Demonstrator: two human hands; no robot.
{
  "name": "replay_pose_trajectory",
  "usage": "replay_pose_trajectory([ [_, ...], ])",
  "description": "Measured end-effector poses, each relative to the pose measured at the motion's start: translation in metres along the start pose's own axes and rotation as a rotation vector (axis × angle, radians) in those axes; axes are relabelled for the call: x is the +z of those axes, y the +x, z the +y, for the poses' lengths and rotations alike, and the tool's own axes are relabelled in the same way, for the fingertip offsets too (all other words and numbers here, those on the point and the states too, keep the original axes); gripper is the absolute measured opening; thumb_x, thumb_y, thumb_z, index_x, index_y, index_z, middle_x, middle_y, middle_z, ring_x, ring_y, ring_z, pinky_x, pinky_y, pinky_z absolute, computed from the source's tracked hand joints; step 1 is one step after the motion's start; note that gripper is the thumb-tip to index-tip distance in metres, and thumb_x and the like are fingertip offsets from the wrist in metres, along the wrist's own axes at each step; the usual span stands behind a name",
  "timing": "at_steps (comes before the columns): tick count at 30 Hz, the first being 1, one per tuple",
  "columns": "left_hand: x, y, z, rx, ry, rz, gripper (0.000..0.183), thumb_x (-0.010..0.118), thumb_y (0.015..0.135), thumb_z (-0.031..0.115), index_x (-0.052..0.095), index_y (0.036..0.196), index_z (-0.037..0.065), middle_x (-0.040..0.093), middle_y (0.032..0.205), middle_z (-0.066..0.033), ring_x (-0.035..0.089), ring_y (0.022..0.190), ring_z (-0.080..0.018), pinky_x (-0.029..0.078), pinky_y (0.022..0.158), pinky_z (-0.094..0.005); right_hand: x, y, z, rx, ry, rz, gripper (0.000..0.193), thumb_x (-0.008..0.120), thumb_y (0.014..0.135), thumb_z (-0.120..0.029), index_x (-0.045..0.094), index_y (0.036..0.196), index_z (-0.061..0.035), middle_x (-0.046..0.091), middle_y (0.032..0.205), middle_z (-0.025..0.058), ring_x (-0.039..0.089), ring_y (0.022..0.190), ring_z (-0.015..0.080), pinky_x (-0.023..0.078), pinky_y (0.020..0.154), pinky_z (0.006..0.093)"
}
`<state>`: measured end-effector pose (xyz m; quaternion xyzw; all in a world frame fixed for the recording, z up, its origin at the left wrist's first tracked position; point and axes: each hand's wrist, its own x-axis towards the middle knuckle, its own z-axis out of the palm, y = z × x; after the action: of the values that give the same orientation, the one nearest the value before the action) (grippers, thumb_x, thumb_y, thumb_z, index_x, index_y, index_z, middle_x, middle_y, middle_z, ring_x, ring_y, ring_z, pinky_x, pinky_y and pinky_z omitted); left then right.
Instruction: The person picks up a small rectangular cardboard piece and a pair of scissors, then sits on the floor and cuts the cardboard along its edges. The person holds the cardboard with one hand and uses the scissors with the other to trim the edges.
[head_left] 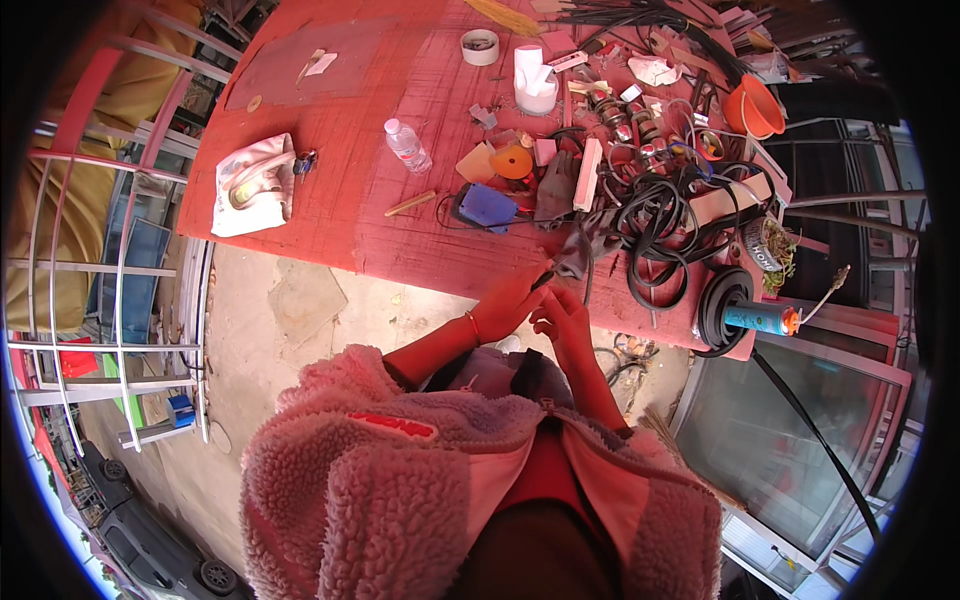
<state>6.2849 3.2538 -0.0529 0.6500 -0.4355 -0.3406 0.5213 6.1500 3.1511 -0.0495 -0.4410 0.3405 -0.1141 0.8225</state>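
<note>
The slim black piece point(542, 281) sits in the middle of the frame, just off the near edge of the table point(345, 205). From where I stand, the left hand point(508, 303) has its fingers closed on it, the back of that hand turned up. Its long axis slants from lower left to upper right, its upper end pointing toward a crumpled grey bundle point(573, 253), perhaps a glove, at the table's edge. The right hand point(563, 322) is just beside, to the right and a little lower, fingers curled inward; I can't tell whether they pinch anything. So the piece lies up and to the left of the right hand's fingers, and the left hand is the nearer of the two.

Further out, a blue case point(485, 207) lies above and left of the hands, with a wooden stick point(410, 204) left of it. A clear bottle point(407, 146) stands beyond the stick, and a white bag point(252, 186) lies at the left of the frame. On the right, black cable point(645, 237) lies in loose loops, with a blue canister point(763, 318) lower down and an orange tub point(755, 107) at the upper right.
</note>
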Motion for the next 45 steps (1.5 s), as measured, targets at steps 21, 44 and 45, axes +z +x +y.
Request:
replay_pose_trajectory([
  [21,0.077,0.033,0.057,-0.118,-0.092,-0.461,0.028,0.054,0.101,0.024,0.06,0.086,0.002,0.061,0.071,-0.003,0.063,0.068,-0.0099,0.048,0.062,-0.0263,-0.121,-0.122,-0.022,-0.265,0.201,0.218,0.039,0.058,0.1,-0.025,0.054,0.135,-0.008,0.059,0.087,0.0007,0.048,0.054,0.0062,0.034,0.048,0.0192],
  [44,0.052,0.081,0.016,-0.206,-0.729,-0.885,0.038,0.06,0.099,0.02,0.054,0.128,-0.003,0.062,0.101,-0.0008,0.059,0.088,-0.0066,0.05,0.075,-0.0235,-0.014,-0.084,-0.022,-0.31,0.125,0.533,0.018,0.056,0.101,-0.018,0.054,0.108,-0.0017,0.065,0.085,0.0089,0.063,0.063,0.0161,0.049,0.058,0.0273],
  [45,0.05,0.082,0.015,-0.187,-0.722,-0.888,0.036,0.06,0.099,0.02,0.055,0.127,-0.003,0.062,0.101,-0.0003,0.058,0.088,-0.006,0.049,0.075,-0.0233,-0.01,-0.082,-0.022,-0.315,0.155,0.515,0.02,0.058,0.099,-0.016,0.053,0.112,-0.0011,0.065,0.086,0.009,0.064,0.064,0.0163,0.05,0.058,0.0272],
])
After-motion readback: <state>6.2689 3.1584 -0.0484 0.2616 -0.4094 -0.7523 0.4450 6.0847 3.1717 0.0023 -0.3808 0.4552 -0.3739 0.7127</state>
